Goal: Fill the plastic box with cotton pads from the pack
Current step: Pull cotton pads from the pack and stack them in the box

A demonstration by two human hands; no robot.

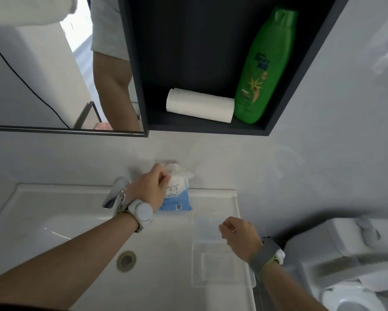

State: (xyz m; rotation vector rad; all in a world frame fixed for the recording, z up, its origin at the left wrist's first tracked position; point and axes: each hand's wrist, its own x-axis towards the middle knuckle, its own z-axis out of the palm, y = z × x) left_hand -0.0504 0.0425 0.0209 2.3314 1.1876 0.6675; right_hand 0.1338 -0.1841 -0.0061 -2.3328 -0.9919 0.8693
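Observation:
The blue and white pack of cotton pads [177, 198] stands on the back ledge of the sink, its top torn open with round white pads showing. My left hand [150, 187] grips the pack at its upper part, fingers curled at the opening. A clear plastic box [222, 263] lies on the sink's right ledge, and a second clear piece [207, 223], perhaps its lid, lies just behind it. My right hand [239, 232] hovers over these clear pieces with fingers loosely curled, holding nothing I can make out.
A white sink [54, 221] with a chrome tap [114, 196] and a drain [126, 260] fills the lower left. Above hang a mirror [42, 86] and a dark shelf with a paper roll [199, 105] and a green bottle [262, 68]. A white toilet [345, 265] stands at the right.

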